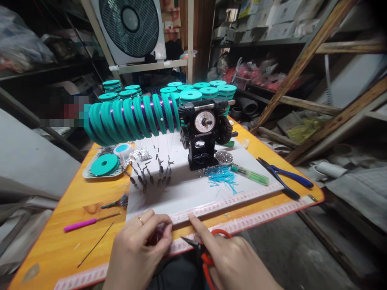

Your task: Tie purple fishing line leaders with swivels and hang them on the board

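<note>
One pair of orange-handled scissors (200, 248) held in my right hand (232, 257), index finger (202, 230) at ruler strip (211, 208); left hand (139, 240), apart, closed around purple material (157, 235), mostly hidden.

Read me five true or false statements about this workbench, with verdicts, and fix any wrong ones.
1. The right hand holds red-handled scissors. True.
2. A ring is on the right hand. False: the ring is on the left hand.
3. A teal disc lies in the white tray. True.
4. The blue-handled pliers lie left of the pink-handled tool. False: the pliers lie to its right.
5. The pink-handled tool lies on the yellow table. True.
</note>
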Motion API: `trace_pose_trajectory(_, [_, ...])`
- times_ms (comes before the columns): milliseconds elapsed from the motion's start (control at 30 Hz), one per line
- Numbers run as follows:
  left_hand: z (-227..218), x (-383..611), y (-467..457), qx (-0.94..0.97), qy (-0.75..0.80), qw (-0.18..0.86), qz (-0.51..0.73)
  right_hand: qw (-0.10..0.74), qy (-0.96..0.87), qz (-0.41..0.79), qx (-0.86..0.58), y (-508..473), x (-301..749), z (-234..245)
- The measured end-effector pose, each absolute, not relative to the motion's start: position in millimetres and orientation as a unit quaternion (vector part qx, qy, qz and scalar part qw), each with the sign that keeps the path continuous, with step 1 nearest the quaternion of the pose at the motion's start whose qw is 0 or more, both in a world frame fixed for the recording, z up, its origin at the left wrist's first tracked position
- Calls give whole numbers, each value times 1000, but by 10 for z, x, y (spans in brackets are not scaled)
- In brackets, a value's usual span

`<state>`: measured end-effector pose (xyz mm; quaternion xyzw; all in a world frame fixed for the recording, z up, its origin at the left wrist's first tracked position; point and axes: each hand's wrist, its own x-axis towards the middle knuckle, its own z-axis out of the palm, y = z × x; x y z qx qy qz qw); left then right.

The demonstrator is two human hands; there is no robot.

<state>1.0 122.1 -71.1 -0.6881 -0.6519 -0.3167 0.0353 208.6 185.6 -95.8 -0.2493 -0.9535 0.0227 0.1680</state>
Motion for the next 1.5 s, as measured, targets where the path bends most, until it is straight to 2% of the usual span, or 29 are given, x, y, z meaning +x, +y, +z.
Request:
trace_pose_trajectory(100, [-699,44,1207,-678,-653,29,-337,182,-946,86,-253,1826,2113,-961])
trace_pose_trajectory(200, [-700,111,1148,-650,-641,-25,-408,210,-919,215,-256,1778,2123,-958])
trace_pose_trajectory(333, [-704,220,1060,-609,-623,-79,-485,139,-877,385,-253,1718,2039,-936])
trace_pose_trajectory(433, [-698,282,1032,-604,-609,-92,-506,104,-864,401,-288,1687,1949,-936])
trace_pose_trajectory(667, [-729,357,1022,-560,-610,-115,-549,124,-867,394,-279,1665,1940,-934])
trace_pose_trajectory(833, [-742,341,1011,-585,-609,-110,-524,105,-859,401,-301,1655,1921,-950])
trace_pose_trajectory(1033, [-754,346,1019,-581,-613,-90,-528,116,-804,517,-271,1680,1919,-899])
trace_pose_trajectory(1233, [-693,290,1038,-642,-611,-68,-458,172,-738,608,-237,1707,1933,-852])
trace_pose_trajectory(1300, [-690,285,1045,-640,-616,-55,-456,220,-756,572,-231,1683,1973,-883])
trace_pose_trajectory(1433, [-710,315,1072,-634,-615,-53,-467,367,-835,354,-208,1631,2032,-946])
trace_pose_trajectory(1500, [-725,338,1087,-627,-610,-64,-480,407,-847,297,-168,1632,2012,-945])
